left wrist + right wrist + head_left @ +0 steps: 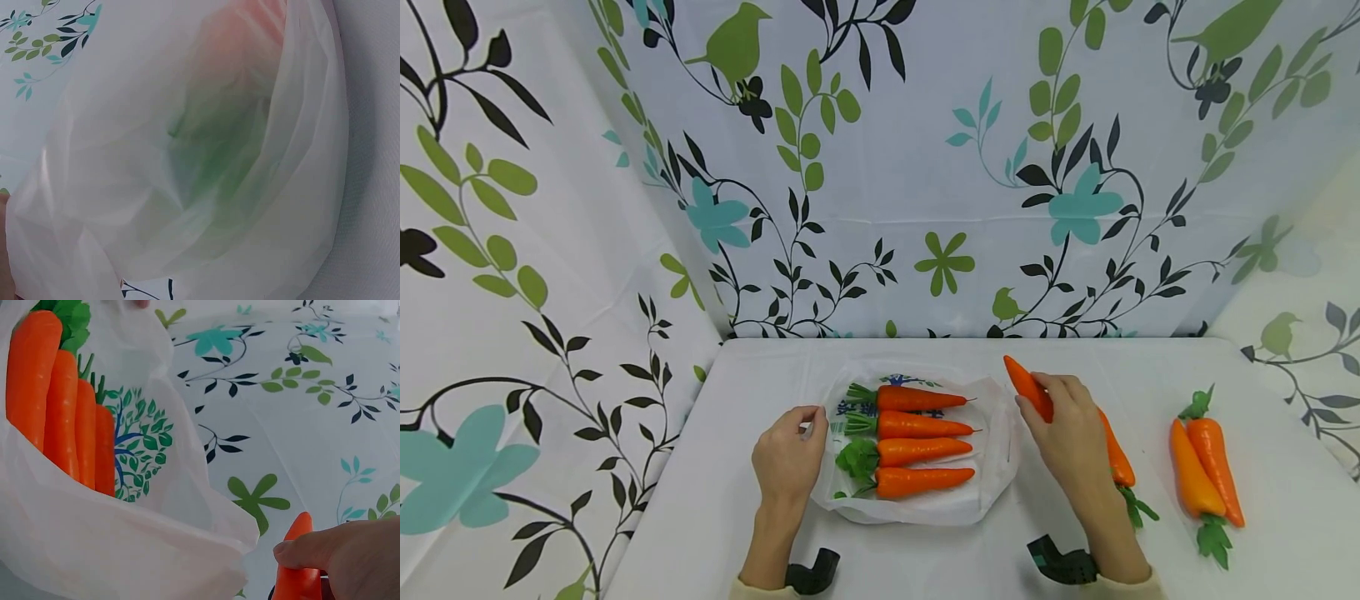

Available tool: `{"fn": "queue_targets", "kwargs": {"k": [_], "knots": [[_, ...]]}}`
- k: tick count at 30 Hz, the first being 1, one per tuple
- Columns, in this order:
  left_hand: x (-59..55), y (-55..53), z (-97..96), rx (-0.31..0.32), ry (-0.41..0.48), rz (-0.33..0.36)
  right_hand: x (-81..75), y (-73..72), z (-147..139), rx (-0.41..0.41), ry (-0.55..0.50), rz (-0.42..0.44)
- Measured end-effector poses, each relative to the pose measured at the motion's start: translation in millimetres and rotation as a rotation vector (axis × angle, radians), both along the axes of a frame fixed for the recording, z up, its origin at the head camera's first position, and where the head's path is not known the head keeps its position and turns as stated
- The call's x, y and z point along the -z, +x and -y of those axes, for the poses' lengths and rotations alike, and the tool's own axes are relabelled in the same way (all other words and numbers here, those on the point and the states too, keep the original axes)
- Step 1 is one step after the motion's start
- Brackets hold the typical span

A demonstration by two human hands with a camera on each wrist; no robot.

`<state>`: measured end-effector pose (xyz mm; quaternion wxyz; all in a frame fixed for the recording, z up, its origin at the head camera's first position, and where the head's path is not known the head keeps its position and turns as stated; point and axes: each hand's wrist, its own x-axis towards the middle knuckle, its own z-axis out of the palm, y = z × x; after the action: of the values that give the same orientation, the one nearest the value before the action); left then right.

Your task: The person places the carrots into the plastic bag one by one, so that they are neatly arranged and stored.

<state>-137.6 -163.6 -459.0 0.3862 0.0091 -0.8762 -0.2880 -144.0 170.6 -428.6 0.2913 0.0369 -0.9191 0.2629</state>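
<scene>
My left hand pinches the left rim of a white plastic bag, which lies spread open. Seen through its thin wall in the left wrist view are blurred orange and green shapes. Several carrots with green tops lie side by side inside the bag, tips to the right. Right of the bag, my right hand grips another carrot, its bare tip pointing up and left; the palm hides the rest. In the right wrist view, the thumb presses along this carrot.
Partly behind the right hand and forearm, an orange carrot with leaves shows on the white table. Farther right, two carrots lie side by side, pointing opposite ways. A leaf-patterned curtain stands behind the table.
</scene>
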Motion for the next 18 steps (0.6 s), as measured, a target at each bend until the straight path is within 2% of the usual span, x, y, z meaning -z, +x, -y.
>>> {"fn": "queue_targets", "kwargs": {"k": [4,11,18], "knots": [[-0.2,0.0,0.2,0.002,-0.002,-0.003,-2.5,2.0,5,-0.014,0.014,-0.018],[-0.1,0.5,0.7,0.014,0.001,-0.011,-8.5,6.4,17,-0.076,0.042,-0.098],[-0.8,0.5,0.1,0.018,0.006,-0.013,-10.6,10.5,29,-0.132,0.071,-0.111]]}}
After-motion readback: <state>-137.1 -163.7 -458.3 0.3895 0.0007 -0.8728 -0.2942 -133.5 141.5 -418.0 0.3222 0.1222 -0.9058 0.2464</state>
